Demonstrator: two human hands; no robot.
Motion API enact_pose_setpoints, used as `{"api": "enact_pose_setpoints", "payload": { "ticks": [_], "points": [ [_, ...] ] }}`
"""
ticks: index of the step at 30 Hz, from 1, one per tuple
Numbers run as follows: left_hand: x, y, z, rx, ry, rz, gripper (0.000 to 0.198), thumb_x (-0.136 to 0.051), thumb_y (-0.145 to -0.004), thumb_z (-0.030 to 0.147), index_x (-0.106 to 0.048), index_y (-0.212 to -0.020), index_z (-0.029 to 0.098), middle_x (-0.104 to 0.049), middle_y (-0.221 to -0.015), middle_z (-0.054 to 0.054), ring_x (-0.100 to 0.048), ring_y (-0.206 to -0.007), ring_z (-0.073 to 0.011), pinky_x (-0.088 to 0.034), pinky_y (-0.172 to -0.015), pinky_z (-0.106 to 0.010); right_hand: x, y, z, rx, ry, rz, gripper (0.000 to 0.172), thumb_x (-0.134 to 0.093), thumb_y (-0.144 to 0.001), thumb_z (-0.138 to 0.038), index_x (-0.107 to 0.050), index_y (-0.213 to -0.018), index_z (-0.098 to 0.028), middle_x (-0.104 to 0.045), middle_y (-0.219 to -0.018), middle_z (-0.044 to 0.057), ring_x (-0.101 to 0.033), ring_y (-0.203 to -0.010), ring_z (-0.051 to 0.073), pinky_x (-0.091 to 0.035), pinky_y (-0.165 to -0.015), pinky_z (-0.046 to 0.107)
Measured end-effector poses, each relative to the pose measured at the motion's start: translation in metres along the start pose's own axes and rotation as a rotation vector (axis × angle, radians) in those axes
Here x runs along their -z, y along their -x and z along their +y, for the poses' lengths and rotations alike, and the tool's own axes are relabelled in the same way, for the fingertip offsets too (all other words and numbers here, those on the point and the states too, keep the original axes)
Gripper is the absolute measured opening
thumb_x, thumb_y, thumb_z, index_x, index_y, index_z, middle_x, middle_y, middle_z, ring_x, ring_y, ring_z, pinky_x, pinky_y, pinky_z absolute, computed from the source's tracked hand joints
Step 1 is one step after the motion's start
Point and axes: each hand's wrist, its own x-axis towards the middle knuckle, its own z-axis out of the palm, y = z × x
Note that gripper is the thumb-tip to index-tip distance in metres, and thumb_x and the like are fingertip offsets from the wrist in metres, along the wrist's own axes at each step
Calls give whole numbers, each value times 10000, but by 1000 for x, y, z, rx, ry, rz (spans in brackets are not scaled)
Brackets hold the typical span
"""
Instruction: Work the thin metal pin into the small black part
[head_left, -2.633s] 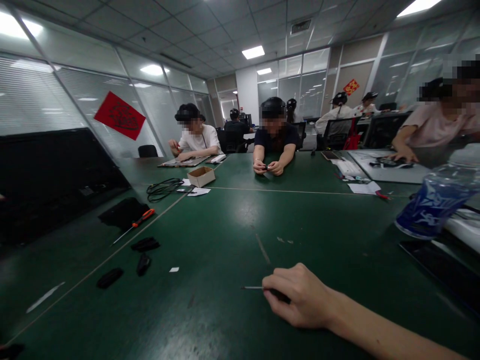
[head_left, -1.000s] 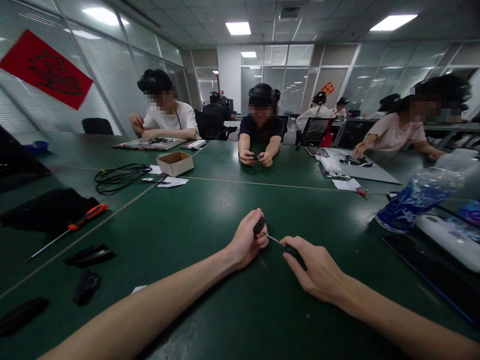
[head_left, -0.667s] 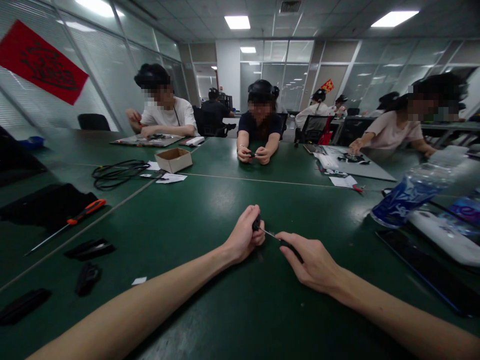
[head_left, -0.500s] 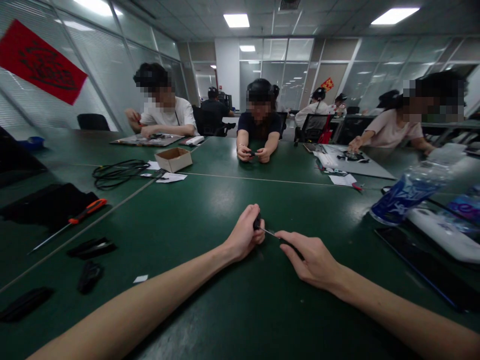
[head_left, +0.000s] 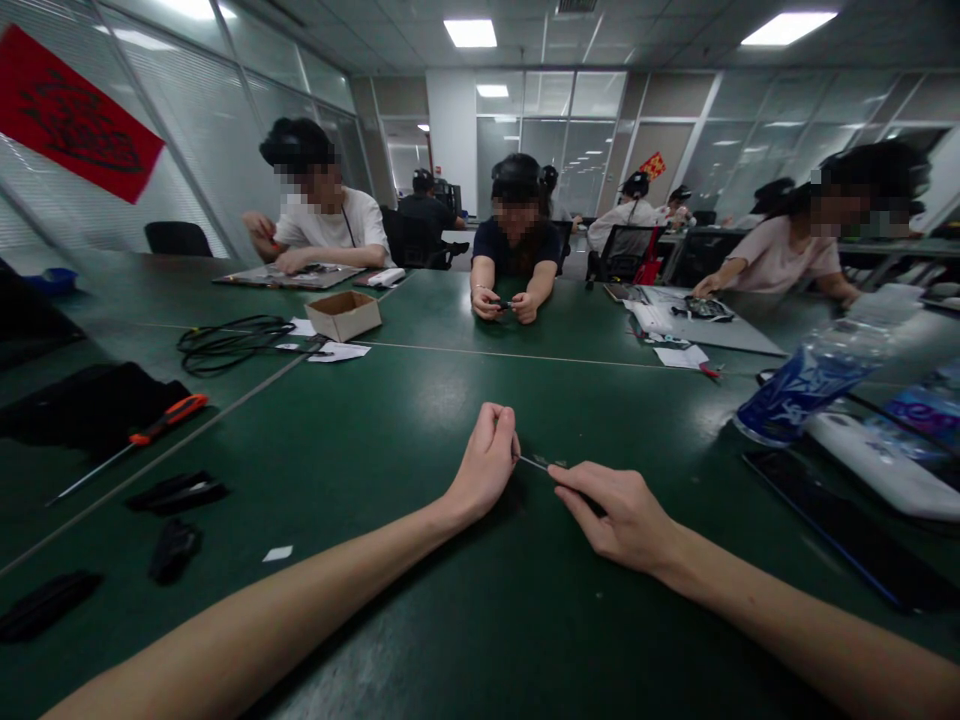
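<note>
On my feed the work looks to be in mid-step: the right hand grips a thin screwdriver, fingers pinched narrow around its mostly hidden handle, and the shaft points into the curled left hand. I judge that hand to be closed round a small piece, but its fingers hide whatever is there, so I can't say whether the tip has met a screw or how much turning is done. Both hands sit above the middle of the green worktop. Over on the left lie three black pieces, well apart from the hands; whether they are finished or waiting, I can't tell. An orange-handled screwdriver lies beyond them, untouched. As for writing, I can read very little: the red sign on the glass wall bears dark brush-like marks I can't make out, the bottle on the right has a blue label with white shapes but no brand legible to me, and the paper scrap nearest my left forearm shows no print.
</note>
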Motion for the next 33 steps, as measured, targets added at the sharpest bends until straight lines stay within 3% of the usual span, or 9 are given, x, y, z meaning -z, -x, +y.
{"api": "enact_pose_setpoints", "payload": {
  "ticks": [8,14,21,25,33],
  "points": [
    [-2,0,2,-39,-61,59,272,-465,-858,461,-416,-846,194,-450,-610,37,-388,-494,-81,-285,-470,-191,0,-3,-4,-80,40,8,289,-439,-914,-203,-529,-1183,-150,-616,-961,77,-591,-780,150,-506,-650,265],
    [-9,10,-2,-59,-229,-124,293,-403,-881,486,-414,-866,193,-454,-589,42,-415,-503,-83,-304,-483,-190,3,-12,7,-340,85,222,221,-449,-911,-253,-549,-1092,-174,-622,-818,37,-555,-583,131,-449,-531,263],
    [-3,-2,-9,52,83,-157,326,-387,-866,548,-357,-853,224,-321,-502,87,-248,-382,-59,-203,-381,-168,4,-7,-2,-164,-16,143,239,-503,-872,-243,-544,-1099,-180,-622,-838,37,-575,-629,133,-452,-552,250],
    [-2,-4,-10,73,171,-136,333,-427,-851,550,-355,-840,225,-359,-515,80,-256,-371,-53,-200,-370,-166,3,-3,1,-17,-46,51,272,-536,-842,-225,-548,-1111,-181,-633,-913,45,-598,-734,144,-469,-635,257],
    [-1,-4,-9,98,230,-151,322,-450,-851,531,-363,-836,222,-322,-500,86,-237,-364,-46,-178,-374,-164,2,-4,2,-71,-48,81,236,-538,-842,-227,-562,-1070,-171,-618,-827,19,-563,-634,108,-427,-565,233]
  ]
}}
